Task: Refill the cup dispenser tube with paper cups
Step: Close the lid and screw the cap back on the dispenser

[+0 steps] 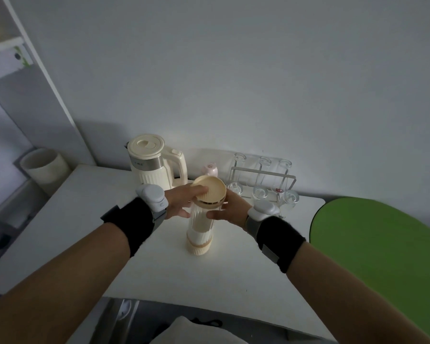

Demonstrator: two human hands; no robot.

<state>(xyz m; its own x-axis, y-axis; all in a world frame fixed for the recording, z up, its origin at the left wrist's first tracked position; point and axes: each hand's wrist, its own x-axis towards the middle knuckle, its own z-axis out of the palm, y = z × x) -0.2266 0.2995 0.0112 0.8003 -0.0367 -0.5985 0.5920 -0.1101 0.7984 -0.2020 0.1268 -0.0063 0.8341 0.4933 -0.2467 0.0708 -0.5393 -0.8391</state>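
A tall ribbed clear dispenser tube point(200, 227) with a cream base stands upright on the white table point(85, 219). White paper cups show inside its lower part. A round cream lid point(212, 188) sits tilted at the tube's top. My left hand point(181, 201) grips the lid's left edge, fingers over its rim and thumb below. My right hand point(230, 209) wraps the upper tube from the right, thumb on its front.
A cream electric kettle point(154, 162) stands behind the tube to the left. A wire rack point(263, 180) with upturned glasses stands behind to the right, and a small pink object point(210, 169) lies between them. A green rounded surface point(372, 244) borders the table's right side.
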